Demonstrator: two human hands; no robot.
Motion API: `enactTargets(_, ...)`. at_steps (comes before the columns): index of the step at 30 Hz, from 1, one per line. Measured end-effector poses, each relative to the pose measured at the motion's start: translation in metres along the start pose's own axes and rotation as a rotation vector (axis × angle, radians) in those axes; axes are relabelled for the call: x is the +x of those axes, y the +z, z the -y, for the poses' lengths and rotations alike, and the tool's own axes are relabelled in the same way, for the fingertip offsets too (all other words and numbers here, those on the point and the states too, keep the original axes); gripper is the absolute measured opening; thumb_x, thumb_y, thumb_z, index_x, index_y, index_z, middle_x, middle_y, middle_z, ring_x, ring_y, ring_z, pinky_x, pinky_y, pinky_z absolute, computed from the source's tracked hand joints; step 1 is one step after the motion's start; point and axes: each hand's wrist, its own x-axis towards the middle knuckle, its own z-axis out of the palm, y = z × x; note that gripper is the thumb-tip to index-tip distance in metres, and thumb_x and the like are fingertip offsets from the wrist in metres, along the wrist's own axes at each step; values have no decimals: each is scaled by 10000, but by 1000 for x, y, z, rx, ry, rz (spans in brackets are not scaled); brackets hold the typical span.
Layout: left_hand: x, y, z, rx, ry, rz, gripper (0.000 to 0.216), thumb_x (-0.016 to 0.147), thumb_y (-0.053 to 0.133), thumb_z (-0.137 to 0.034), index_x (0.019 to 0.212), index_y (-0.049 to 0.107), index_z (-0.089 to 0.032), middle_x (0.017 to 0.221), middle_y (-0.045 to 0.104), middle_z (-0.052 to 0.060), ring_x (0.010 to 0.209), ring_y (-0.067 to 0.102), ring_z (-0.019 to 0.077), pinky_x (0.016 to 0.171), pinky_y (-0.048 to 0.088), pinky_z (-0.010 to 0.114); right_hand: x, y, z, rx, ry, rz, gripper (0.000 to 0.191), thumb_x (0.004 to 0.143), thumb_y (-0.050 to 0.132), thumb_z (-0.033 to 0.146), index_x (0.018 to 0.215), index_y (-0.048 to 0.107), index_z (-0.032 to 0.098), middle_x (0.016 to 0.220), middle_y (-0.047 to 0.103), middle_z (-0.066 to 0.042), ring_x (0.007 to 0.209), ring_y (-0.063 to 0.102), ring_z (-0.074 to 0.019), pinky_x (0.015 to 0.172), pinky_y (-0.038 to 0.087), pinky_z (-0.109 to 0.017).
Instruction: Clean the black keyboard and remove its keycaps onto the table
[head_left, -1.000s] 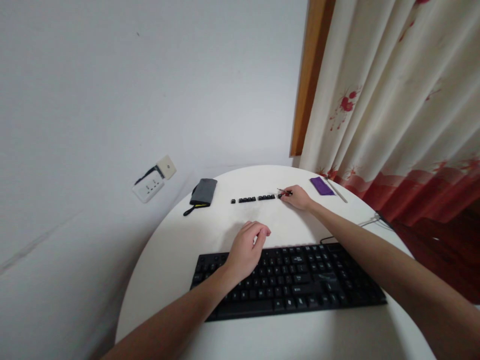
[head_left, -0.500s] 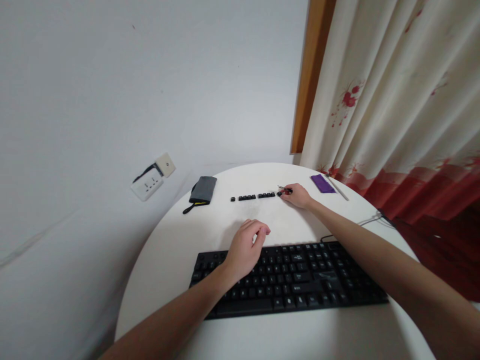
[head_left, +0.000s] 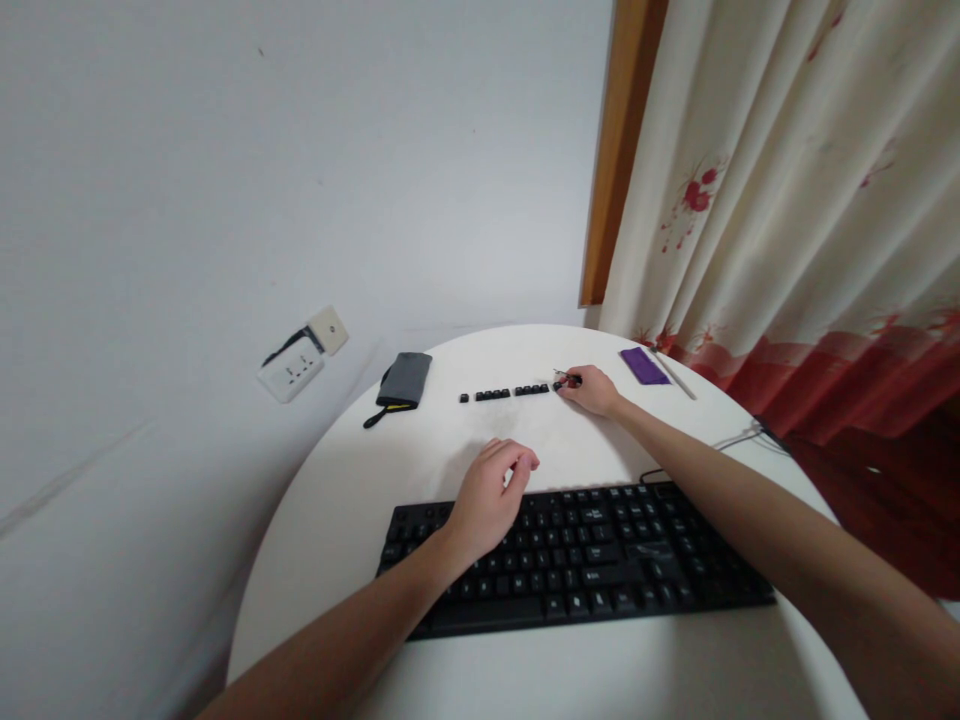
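Keyboard [head_left: 570,558], near: white key legends, mostly too small; M [head_left: 520,585] faintly legible. Loose keycaps [head_left: 532,390], far: marks unreadable.

The keyboard [head_left: 562,555] lies across the near part of the table [head_left: 315,520], right before me. My left hand [head_left: 491,492] is over its far edge; my right forearm crosses above its right end. Behind the keyboard runs a row of keycaps [head_left: 493,395], with my right hand [head_left: 592,390] at its right end and a small tool [head_left: 571,377] in that hand. A pouch [head_left: 405,380] lies left of the row; to the right lie a cloth [head_left: 645,366] and, just beyond it, a stick [head_left: 679,378]. The wall [head_left: 420,180] stands behind the table.
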Motion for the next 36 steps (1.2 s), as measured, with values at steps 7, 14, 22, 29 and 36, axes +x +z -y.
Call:
enactTargets(7, 0, 0, 0, -12, -8, 11, 253, 982, 435, -228, 820, 627, -195, 816, 659, 19, 805, 560, 177, 807, 409, 307, 0, 0, -1, -8, 4, -8, 194, 751, 668, 346, 853, 720, 190, 761, 699, -21, 682, 590, -147, 585, 353, -224)
enactTargets(14, 0, -1, -1, -16, -6, 12, 248, 977, 446, -227, 806, 622, -191, 813, 657, 19, 799, 557, 174, 801, 407, 305, 0, 0, -1, -12, 1, -10, 195, 756, 672, 354, 850, 718, 191, 764, 702, -21, 676, 584, -145, 585, 352, -226)
enactTargets(22, 0, -1, -2, -15, 0, 11, 248, 977, 446, -221, 808, 625, -191, 809, 656, 15, 791, 555, 169, 812, 408, 307, 1, 1, -2, -15, -5, -7, 199, 754, 678, 364, 839, 714, 189, 749, 695, -20, 661, 578, -143, 587, 354, -228)
enactTargets(29, 1, 0, -2, -11, -8, 5, 243, 973, 449, -223, 801, 618, -194, 799, 653, 10, 783, 555, 170, 817, 408, 312, 1, 2, -4, -4, -4, -8, 192, 739, 688, 355, 855, 708, 202, 767, 700, -12, 675, 583, -143, 600, 361, -226)
enactTargets(36, 0, 0, 1, -7, -13, -20, 247, 969, 447, -228, 806, 630, -195, 810, 659, 23, 798, 569, 178, 783, 420, 304, 2, 0, -3, 8, -4, -5, 193, 736, 689, 348, 855, 709, 198, 765, 697, -14, 670, 576, -143, 592, 352, -233)
